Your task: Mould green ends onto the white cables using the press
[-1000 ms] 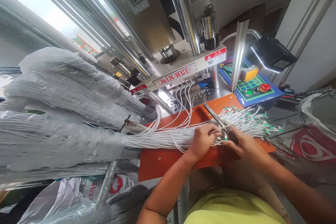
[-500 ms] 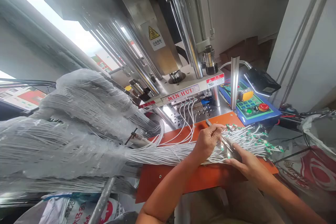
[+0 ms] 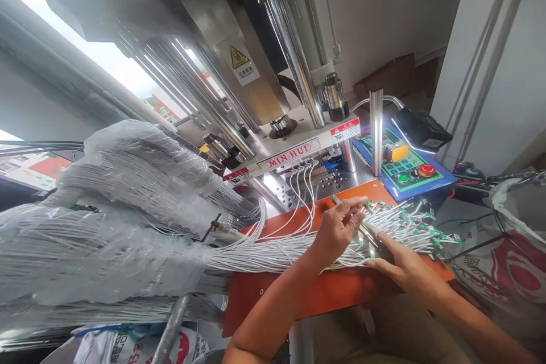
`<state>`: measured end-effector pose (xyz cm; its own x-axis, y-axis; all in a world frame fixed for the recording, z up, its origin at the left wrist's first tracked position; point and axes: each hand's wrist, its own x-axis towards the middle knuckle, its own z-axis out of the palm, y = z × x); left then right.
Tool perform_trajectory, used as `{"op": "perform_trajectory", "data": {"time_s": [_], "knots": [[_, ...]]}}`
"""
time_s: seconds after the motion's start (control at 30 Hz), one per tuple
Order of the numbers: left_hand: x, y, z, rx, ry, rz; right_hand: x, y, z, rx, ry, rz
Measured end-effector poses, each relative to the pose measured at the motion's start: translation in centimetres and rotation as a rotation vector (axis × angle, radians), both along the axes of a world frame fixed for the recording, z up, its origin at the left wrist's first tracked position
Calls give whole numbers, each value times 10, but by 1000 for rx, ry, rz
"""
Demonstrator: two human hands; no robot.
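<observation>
My left hand (image 3: pixel 340 228) is closed with the fingertips pinched together over a long metal bar (image 3: pixel 367 233). What is between those fingertips is hidden. My right hand (image 3: pixel 394 259) grips the bar's near end, thumb on one side and fingers on the other. A few green-and-silver connector ends show along the bar's near side. Under and beside both hands lies a thick bundle of white cables (image 3: pixel 264 253), their ends with small green boards and metal plugs (image 3: pixel 420 224) fanned out to the right. The bundle rests on an orange board (image 3: pixel 273 301).
Ahead stands a press marked MIN-HUI (image 3: pixel 294 153), with several white cables running into its lower tooling. A blue control box (image 3: pixel 409 168) with a red button sits at the right. Plastic-wrapped cable bundles (image 3: pixel 128 227) fill the left. Woven sacks (image 3: pixel 512 273) lie at the lower right.
The view has shifted slightly. My left fingers have moved a little and spread somewhat near the bar, while my right hand keeps its grip.
</observation>
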<state>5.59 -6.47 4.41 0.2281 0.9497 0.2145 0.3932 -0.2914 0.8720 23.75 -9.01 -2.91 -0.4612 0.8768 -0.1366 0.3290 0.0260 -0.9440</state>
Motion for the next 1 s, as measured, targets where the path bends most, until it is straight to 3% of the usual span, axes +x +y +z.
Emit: {"op": "perform_trajectory", "data": {"time_s": [0.17,0.33,0.4,0.53,0.73,1.0], "knots": [[-2,1,-1,30,35,-2,1,1,1,-1,16,9],[-16,4,-11,-98,-44,60,2,2,2,4,32,15],[-25,2,-16,-100,10,99,3,2,3,-6,24,15],[-37,-12,-31,-63,124,136,4,2,3,-16,11,25],[-35,-28,-56,106,120,103,5,1,1,9,-27,4],[-34,-21,-65,240,180,62,4,2,1,50,-22,-14]]}}
